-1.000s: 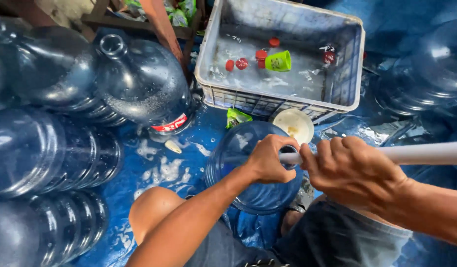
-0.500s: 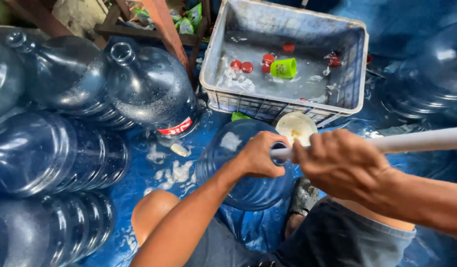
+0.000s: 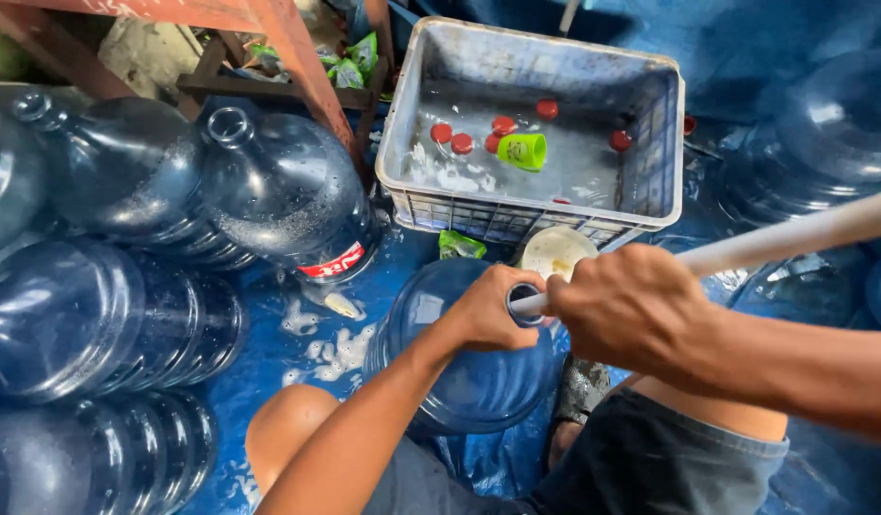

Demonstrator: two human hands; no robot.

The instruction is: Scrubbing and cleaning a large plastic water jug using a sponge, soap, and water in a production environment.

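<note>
A large blue water jug point(image 3: 459, 372) lies tilted between my knees with its neck pointing up at me. My left hand point(image 3: 493, 310) is wrapped around the jug's neck. My right hand point(image 3: 631, 305) grips a long white pole point(image 3: 784, 238) whose end goes into the jug's mouth. The part of the pole inside the jug is hidden.
Several big blue jugs point(image 3: 125, 286) are stacked on their sides at the left, more at the right point(image 3: 831, 124). A grey plastic crate point(image 3: 650, 200) ahead holds water, red caps and a green cup point(image 3: 523, 151). A white bowl point(image 3: 555, 253) sits before it. The blue tarp point(image 3: 307, 353) is wet and foamy.
Both hands have stayed on the jug neck and pole. The view has shifted slightly, and the pole sits a little deeper in the jug's mouth.
</note>
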